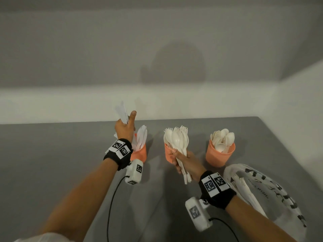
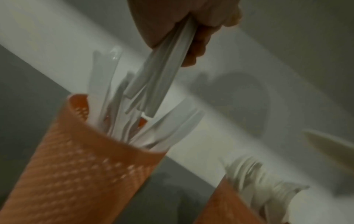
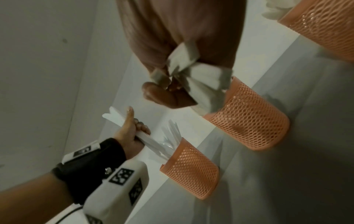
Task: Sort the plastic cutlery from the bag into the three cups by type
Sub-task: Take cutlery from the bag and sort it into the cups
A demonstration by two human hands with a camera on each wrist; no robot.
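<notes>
Three orange mesh cups stand in a row on the grey table. The left cup holds white knives, the middle cup holds forks, the right cup holds spoons. My left hand grips a bunch of white knives just above the left cup, handle ends pointing down at its mouth. My right hand grips a mixed bundle of spoons and forks in front of the middle cup. The bag, white with black lettering, lies at the right with cutlery inside.
A white wall ledge runs behind the cups, and a side wall closes the right. Black cables trail from the wrist cameras across the table's front. Bare grey table surface lies left of the cups.
</notes>
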